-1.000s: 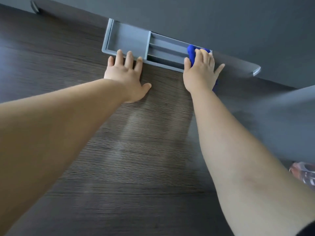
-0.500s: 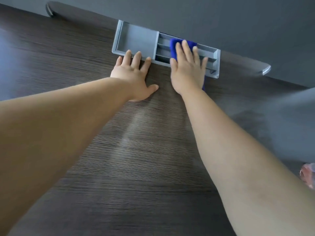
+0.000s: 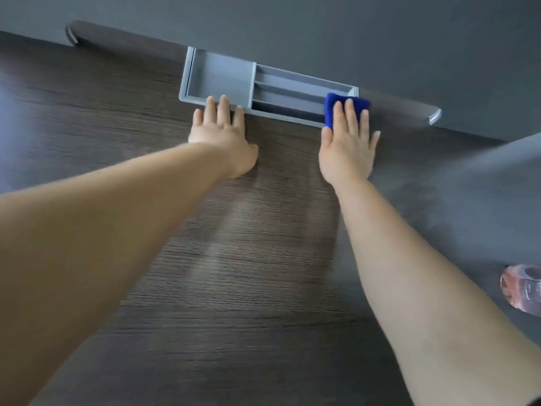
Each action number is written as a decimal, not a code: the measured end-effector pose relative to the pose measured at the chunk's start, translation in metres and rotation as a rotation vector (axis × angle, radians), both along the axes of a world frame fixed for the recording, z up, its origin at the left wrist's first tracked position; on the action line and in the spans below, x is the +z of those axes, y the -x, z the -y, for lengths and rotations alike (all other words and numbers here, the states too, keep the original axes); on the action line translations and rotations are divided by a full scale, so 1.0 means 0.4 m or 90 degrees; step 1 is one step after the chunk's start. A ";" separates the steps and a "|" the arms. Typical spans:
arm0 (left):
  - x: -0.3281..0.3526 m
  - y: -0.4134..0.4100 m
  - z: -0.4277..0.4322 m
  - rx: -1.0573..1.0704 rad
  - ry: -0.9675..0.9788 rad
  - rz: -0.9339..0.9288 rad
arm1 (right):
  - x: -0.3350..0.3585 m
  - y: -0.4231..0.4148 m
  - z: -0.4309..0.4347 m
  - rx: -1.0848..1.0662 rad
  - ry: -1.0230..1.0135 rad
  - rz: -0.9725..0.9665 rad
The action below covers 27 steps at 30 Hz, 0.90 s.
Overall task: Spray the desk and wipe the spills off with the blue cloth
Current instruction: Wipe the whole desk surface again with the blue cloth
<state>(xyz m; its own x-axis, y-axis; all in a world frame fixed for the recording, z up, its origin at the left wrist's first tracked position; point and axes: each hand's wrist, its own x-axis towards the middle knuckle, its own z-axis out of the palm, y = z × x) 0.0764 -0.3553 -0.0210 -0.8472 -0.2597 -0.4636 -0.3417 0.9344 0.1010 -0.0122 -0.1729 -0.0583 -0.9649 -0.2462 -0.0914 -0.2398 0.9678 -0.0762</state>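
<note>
A dark wood-grain desk [image 3: 248, 288] fills the view. At its far edge a grey plastic tray [image 3: 222, 74] with compartments is set into the top. My right hand [image 3: 348, 145] lies flat on the blue cloth [image 3: 332, 108], pressing it against the right end of the tray; most of the cloth is hidden under my fingers. My left hand [image 3: 222, 136] rests palm down on the desk, fingers spread, fingertips touching the tray's front rim. A clear spray bottle with pinkish liquid [image 3: 524, 291] lies at the right edge, partly cut off.
A dark grey wall [image 3: 322, 30] rises right behind the desk. A raised dark wood strip [image 3: 401, 109] runs along the back edge on both sides of the tray. A damp-looking patch [image 3: 415, 206] shows right of my right arm.
My right hand slid the blue cloth from the tray's middle compartments back to its right end. My left hand stayed planted by the tray.
</note>
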 end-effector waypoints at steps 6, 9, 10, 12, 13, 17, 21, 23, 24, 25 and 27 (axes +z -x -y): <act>-0.019 -0.004 -0.090 -0.076 0.002 -0.006 | 0.001 0.096 0.021 -0.037 0.035 0.005; -0.013 -0.002 -0.071 -0.084 0.000 -0.003 | 0.002 0.099 0.012 -0.022 0.051 0.014; -0.011 -0.003 -0.074 -0.086 -0.005 0.004 | 0.002 0.080 -0.004 -0.017 0.043 0.016; -0.008 -0.003 -0.075 -0.085 -0.011 0.009 | -0.003 0.031 -0.030 -0.013 0.026 0.006; -0.007 -0.004 -0.078 -0.086 -0.010 0.009 | -0.004 0.005 -0.043 -0.014 0.020 0.002; -0.002 -0.006 -0.073 -0.095 -0.023 0.001 | -0.004 0.026 -0.044 -0.023 0.022 0.012; 0.019 0.001 -0.057 -0.083 -0.062 0.013 | 0.004 0.085 -0.018 -0.017 0.034 0.035; 0.025 -0.003 -0.057 -0.077 -0.083 0.013 | 0.004 0.054 -0.035 0.002 0.024 0.025; 0.023 -0.012 -0.060 -0.076 -0.081 0.002 | 0.001 0.030 -0.051 0.012 0.018 0.012; 0.019 -0.027 -0.066 -0.075 -0.077 -0.018 | -0.002 0.003 -0.070 0.018 0.014 -0.002; 0.008 -0.074 -0.078 -0.054 -0.071 -0.076 | -0.003 -0.040 -0.091 -0.012 0.006 -0.004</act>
